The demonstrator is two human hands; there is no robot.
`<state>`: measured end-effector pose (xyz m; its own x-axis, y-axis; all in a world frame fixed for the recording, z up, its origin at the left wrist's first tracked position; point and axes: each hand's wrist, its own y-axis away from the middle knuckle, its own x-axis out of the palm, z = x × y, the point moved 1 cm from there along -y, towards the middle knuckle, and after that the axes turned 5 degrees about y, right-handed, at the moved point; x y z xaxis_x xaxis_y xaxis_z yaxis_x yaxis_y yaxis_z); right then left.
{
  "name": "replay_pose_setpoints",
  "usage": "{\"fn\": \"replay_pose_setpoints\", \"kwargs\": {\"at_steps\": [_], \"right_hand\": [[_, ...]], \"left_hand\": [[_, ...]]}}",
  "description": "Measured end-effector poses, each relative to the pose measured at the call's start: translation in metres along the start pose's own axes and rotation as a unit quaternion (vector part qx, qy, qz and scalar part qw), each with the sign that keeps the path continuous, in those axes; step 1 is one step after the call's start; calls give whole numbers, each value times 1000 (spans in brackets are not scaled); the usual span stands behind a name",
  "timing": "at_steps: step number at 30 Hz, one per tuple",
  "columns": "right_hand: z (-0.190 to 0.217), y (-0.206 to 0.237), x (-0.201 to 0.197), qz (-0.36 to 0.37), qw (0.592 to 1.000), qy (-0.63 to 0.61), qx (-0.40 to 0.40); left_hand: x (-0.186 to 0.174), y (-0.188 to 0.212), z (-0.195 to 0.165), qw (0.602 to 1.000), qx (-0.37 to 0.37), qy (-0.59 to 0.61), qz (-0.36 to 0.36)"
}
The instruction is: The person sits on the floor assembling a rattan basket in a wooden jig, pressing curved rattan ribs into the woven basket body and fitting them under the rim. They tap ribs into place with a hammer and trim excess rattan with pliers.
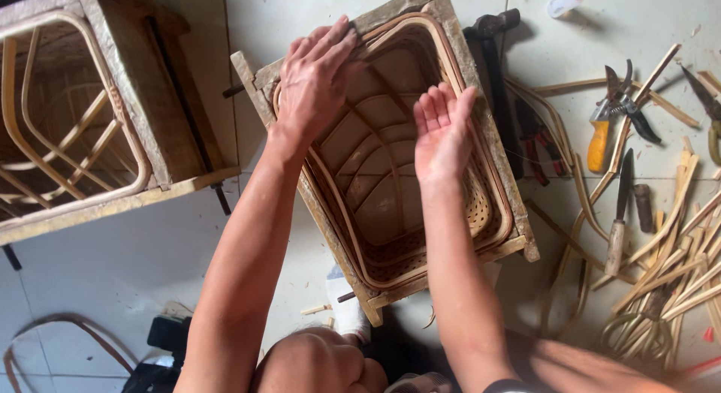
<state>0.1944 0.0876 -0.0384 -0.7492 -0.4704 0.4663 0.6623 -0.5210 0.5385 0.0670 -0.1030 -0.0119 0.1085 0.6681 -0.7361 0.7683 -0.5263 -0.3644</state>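
Left hand (315, 81) flat, fingers spread, pressed palm-down on the far left corner of a woven basket (390, 175) seated inside a rough wooden frame mould (518, 243); grip open, closed on nothing. Right hand (443, 134) open too, palm turned inward, fingers together and straight, held against the inner right side of the basket near its rim; no grasp there either. Basket and mould standing on the pale tiled floor (113, 273), right in the middle of the view, tilted a little clockwise. To the left, a second wooden mould (143, 115) with bent cane hoops inside, well apart from both hands. Just beside the right edge of the working mould, a dark hammer (492, 55). Further right on the floor: orange-handled pliers (601, 134), a knife (620, 213), and a scatter of bamboo strips (676, 265). Near the bottom, bare knees (323, 359) close to the mould's near corner.
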Motion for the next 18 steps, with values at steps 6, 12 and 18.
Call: {"fn": "replay_pose_setpoints", "kwargs": {"at_steps": [6,12,18], "right_hand": [[-27,-3,10,-124,972,129,-149],[-31,8,13,-144,961,162,-172],[-31,11,16,-144,959,156,-187]], "left_hand": [[2,5,3,1000,-8,4,20],[4,9,5,1000,9,-11,9],[13,12,12,1000,14,-16,-12]]}}
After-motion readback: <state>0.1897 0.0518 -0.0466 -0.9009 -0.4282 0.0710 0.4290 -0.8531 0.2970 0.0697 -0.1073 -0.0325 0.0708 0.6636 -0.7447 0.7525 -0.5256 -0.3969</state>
